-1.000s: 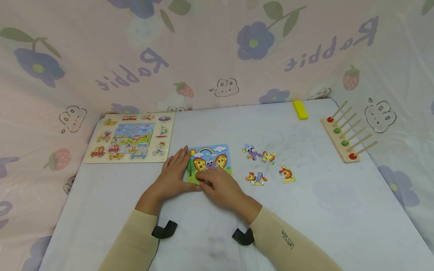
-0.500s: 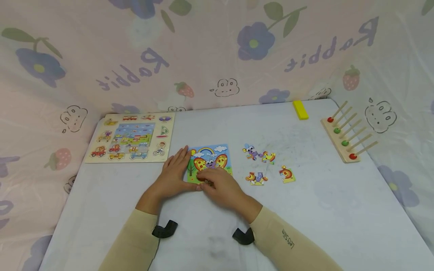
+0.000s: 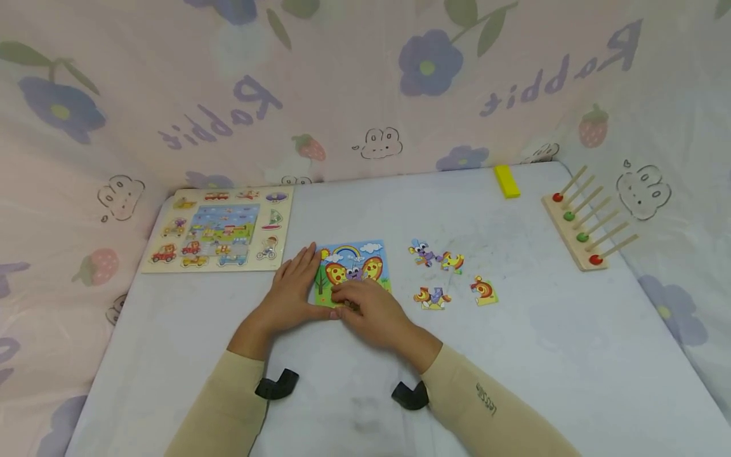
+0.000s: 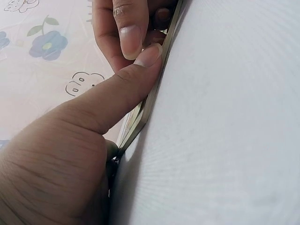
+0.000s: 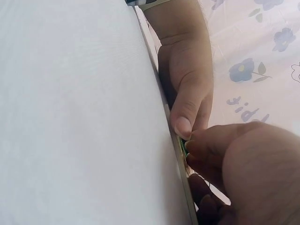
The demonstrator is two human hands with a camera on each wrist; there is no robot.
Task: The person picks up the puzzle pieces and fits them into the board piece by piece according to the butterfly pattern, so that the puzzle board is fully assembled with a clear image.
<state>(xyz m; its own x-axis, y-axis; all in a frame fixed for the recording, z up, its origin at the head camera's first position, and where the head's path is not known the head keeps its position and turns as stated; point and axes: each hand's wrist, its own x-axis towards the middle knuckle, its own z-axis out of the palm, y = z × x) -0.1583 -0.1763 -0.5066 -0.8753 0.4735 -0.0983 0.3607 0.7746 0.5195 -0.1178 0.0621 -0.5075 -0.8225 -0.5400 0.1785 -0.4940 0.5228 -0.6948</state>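
A butterfly jigsaw puzzle [image 3: 374, 251] with a rainbow and clouds lies flat in front of me. My left hand [image 3: 288, 292] rests along its left edge, fingers straight, with the thumb along the front edge. My right hand [image 3: 377, 314] is bent over the puzzle's lower middle, fingers curled, pinching a small puzzle piece [image 5: 188, 166] mostly hidden beneath it. In the left wrist view, the left thumb [image 4: 136, 77] meets the right fingertips at the board's edge. Loose puzzle pieces lie to the right, among them a purple one [image 3: 422, 252] and an orange swirled one [image 3: 484, 291].
A wooden vehicle puzzle board [image 3: 268, 260] lies at the back left. To the right stands a wooden peg rack [image 3: 573, 235] with red and green beads. A yellow block [image 3: 506, 182] is near the table's back edge. Patterned curtains border the back and sides.
The hands and puzzle keep almost the same place. The head view has tilted slightly, shifting the whole scene up a little.
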